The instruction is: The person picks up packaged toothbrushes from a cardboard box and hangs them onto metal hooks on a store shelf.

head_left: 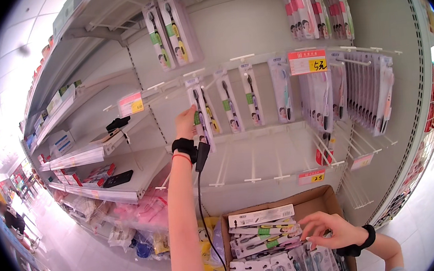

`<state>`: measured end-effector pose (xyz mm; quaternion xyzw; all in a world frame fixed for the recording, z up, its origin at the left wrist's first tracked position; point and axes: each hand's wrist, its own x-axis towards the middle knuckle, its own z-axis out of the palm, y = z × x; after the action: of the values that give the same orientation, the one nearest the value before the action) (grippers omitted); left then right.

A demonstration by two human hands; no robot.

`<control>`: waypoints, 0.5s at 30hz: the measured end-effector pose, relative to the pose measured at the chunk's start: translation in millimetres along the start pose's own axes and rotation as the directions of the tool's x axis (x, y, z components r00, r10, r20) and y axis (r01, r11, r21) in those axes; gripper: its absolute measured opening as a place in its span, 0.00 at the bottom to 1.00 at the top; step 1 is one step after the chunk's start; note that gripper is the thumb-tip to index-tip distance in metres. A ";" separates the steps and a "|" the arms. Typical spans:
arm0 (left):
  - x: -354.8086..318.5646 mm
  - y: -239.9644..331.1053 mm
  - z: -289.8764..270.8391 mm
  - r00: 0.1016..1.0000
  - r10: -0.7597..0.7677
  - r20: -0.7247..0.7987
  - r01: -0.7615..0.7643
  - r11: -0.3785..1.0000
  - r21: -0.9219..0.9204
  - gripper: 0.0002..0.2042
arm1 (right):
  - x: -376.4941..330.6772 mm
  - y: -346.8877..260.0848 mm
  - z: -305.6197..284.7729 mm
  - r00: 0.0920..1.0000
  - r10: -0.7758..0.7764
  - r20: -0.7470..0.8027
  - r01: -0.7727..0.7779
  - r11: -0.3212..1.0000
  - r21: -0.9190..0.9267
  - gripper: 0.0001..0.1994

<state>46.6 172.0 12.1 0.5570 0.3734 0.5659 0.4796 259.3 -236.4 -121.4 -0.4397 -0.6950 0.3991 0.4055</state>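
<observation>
My left hand (pixel 186 123) is raised to the hook row, its fingers closed on the left edge of a packaged toothbrush (pixel 198 113) with a dark brush and green label. That pack hangs upright at a hook's front, overlapping a yellow-handled toothbrush pack (pixel 210 116) behind it. Low on the right, my right hand (pixel 330 230) hovers over an open cardboard box (pixel 331 197), fingers loosely bent and apart, nothing visible between them. Packaged toothbrushes (pixel 269 245) fill the box; some lie flat, others stand in a row at the near side.
More toothbrush packs (pixel 252 93) hang to the right, with a dense row (pixel 372 92) at the far right. Bare hooks (pixel 253 158) stick out above the box. Shelves (pixel 86 161) at left hold a black phone (pixel 118 179). Bagged goods (pixel 145 207) lie below. A cable (pixel 201 205) trails from my left wrist.
</observation>
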 end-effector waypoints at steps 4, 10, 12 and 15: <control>56.2 -25.5 11.1 0.990 0.058 -0.125 -0.035 0.984 0.177 0.22 | 1.2 4.7 -1.4 1.000 0.006 0.000 -0.006 1.000 -0.021 0.18; 75.6 -12.9 -14.3 0.935 0.340 -0.100 -0.220 0.779 0.587 0.28 | 17.5 22.3 2.5 0.990 -0.090 0.107 0.117 0.954 -0.276 0.15; 42.1 15.7 -17.8 0.946 0.319 0.054 -0.248 0.609 0.753 0.28 | 27.9 37.6 2.7 0.983 -0.116 0.142 0.169 0.872 -0.460 0.16; -42.3 55.0 -26.3 0.942 0.248 0.228 -0.330 0.550 0.768 0.22 | 48.7 78.1 3.8 0.948 -0.197 0.250 0.316 0.681 -0.661 0.20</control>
<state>10.2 120.0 50.6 0.7907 0.4665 0.3842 0.0978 264.4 -168.6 -183.5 -0.4239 -0.8779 0.0825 0.2066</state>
